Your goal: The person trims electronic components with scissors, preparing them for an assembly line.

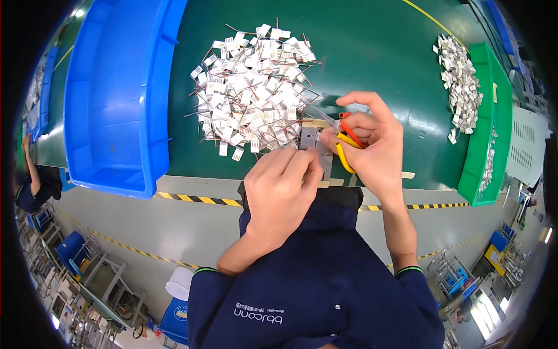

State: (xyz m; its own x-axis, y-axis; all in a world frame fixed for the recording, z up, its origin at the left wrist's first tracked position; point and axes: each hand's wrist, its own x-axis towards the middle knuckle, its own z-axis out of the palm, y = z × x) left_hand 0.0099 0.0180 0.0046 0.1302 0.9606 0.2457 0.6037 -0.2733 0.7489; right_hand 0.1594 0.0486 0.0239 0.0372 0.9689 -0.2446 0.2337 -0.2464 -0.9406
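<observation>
My left hand (283, 183) is closed in a pinch at the table's near edge, and its fingers hide whatever they hold. Beside it, my right hand (375, 145) has its fingers curled round small pliers (349, 141) with red and yellow handles, the index finger raised. A small grey metal block (308, 138), with tape about it, sits between the two hands. Just beyond my left hand lies a large heap of small white connectors (250, 87) with short dark wires.
An empty-looking blue bin (113, 168) stands to the left on the green table (372, 52). At the far right, more white connectors (459, 81) lie beside a green bin (497, 128). Another person's arm (33, 168) shows at the left edge. Chairs and equipment stand behind me.
</observation>
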